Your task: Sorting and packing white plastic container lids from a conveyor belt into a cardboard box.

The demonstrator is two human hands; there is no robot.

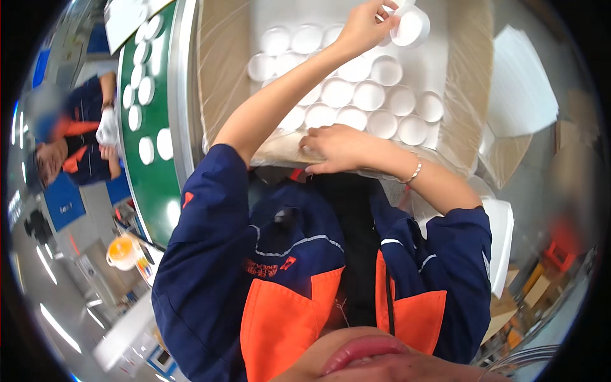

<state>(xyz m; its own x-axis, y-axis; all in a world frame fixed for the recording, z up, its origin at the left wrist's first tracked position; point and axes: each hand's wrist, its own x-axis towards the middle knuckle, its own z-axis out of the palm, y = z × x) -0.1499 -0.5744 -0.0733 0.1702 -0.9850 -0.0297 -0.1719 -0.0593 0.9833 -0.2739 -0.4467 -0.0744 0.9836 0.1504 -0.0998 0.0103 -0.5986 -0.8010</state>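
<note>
My left hand (372,25) reaches across to the far right part of a large carton (470,76). Its fingers close on a shallow round white cup (412,27), tilted above the carton floor. Another white piece by the fingertips is partly hidden. Below my left arm, several similar white cups (368,95) lie in staggered rows inside, open side up; the arm covers some of them. At the carton's near edge, my right hand (340,148) is bent over the rim and its clear plastic liner, with fingers curled around it.
Left of the carton runs a green conveyor belt (149,114) with a metal rail (183,89), carrying several white round pieces. A co-worker (79,127) stands beyond it. White sheets (522,83) lie to the right. An orange-and-white container (123,251) stands lower left.
</note>
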